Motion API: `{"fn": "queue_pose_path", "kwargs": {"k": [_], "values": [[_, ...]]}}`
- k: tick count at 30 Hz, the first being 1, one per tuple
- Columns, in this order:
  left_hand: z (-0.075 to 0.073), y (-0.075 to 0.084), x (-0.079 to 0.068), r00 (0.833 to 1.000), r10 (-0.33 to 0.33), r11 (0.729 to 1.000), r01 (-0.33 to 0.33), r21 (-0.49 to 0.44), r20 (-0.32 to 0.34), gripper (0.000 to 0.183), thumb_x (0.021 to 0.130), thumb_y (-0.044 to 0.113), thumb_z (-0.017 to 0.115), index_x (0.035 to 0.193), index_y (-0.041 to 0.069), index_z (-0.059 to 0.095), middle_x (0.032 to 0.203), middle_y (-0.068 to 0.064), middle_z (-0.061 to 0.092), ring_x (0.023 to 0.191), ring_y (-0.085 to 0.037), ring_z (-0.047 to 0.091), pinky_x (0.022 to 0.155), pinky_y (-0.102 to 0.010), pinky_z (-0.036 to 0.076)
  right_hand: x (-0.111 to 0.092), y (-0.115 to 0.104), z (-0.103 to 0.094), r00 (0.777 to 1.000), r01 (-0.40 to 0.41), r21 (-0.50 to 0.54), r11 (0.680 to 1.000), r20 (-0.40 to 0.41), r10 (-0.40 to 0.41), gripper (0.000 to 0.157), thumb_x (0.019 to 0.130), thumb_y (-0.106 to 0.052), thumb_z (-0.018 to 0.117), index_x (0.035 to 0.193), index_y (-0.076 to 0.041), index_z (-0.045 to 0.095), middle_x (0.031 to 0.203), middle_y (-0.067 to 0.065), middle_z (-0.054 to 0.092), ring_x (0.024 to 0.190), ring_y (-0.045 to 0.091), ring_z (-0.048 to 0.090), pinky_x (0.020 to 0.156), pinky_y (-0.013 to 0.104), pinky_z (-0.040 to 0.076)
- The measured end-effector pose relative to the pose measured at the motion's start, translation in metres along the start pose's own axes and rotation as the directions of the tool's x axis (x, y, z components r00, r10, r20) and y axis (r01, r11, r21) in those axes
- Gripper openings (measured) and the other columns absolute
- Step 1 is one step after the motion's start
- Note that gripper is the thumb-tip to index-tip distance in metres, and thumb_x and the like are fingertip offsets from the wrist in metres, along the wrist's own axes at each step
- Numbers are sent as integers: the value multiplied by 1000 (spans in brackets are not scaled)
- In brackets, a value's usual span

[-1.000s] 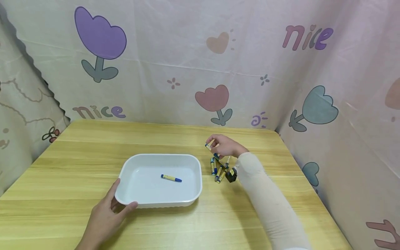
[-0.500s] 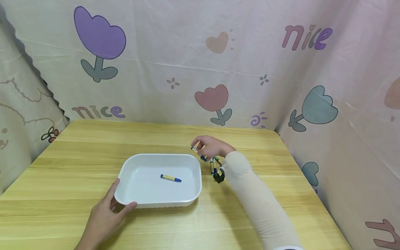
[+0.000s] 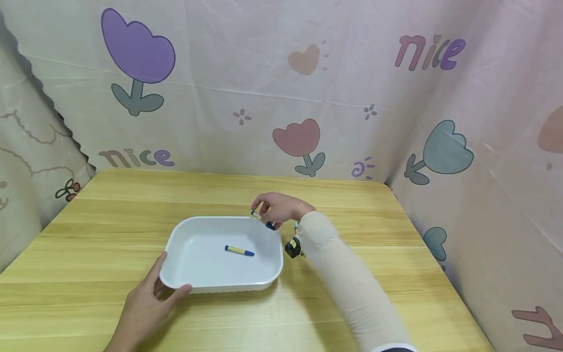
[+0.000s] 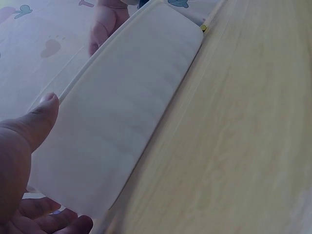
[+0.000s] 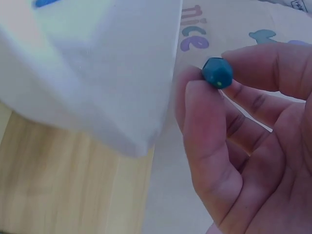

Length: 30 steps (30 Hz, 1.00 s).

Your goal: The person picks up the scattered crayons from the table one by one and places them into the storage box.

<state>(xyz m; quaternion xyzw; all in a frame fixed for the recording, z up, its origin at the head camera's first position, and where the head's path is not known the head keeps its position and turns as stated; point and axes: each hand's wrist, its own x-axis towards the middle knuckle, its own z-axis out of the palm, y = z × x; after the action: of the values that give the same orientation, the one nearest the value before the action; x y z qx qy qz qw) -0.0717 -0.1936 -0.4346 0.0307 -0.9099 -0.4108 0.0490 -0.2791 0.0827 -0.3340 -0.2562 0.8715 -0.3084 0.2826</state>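
Flowered cloth (image 3: 228,63) backs the surface (image 3: 88,254). The left hand (image 3: 147,300) grips the tray (image 3: 202,269) — apparently steadying it — while the right hand (image 3: 281,208) pinches a crayon (image 5: 217,73) by the far rim; another crayon (image 3: 239,251) lies inside.

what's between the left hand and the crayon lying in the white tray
In the head view, only parts of the white tray lie between the left hand and that crayon: its near left rim and wall, then bare floor.
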Motion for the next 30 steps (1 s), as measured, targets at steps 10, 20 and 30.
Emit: {"fn": "queue_pose_path", "kwargs": {"k": [10, 20, 30], "values": [[-1, -1, 1, 1000, -8, 1000, 8, -6, 3, 101, 87, 43, 72, 156, 5, 9, 140, -38, 36, 120, -49, 49, 95, -52, 46, 12, -13, 12, 998, -18, -6, 1000, 58, 18, 36, 93, -5, 63, 128, -11, 58, 105, 6, 58, 84, 20, 61, 65, 30, 61], [0, -1, 0, 1000, 6, 1000, -6, 3, -6, 100, 87, 41, 73, 155, 4, 10, 139, -39, 38, 118, -49, 51, 95, -53, 46, 25, -18, 29, 990, -51, -30, 998, 131, 55, 34, 92, -2, 63, 124, -14, 60, 104, 5, 59, 83, 19, 59, 64, 30, 61], [1, -1, -1, 1000, 10, 1000, -10, 15, -3, 100, 87, 41, 72, 155, 3, 10, 139, -39, 37, 117, -50, 51, 94, -54, 47, 29, -21, 47, 979, -78, -107, 991, 177, 97, 33, 92, -2, 64, 117, -23, 64, 102, 0, 59, 84, 17, 59, 66, 28, 59]]}}
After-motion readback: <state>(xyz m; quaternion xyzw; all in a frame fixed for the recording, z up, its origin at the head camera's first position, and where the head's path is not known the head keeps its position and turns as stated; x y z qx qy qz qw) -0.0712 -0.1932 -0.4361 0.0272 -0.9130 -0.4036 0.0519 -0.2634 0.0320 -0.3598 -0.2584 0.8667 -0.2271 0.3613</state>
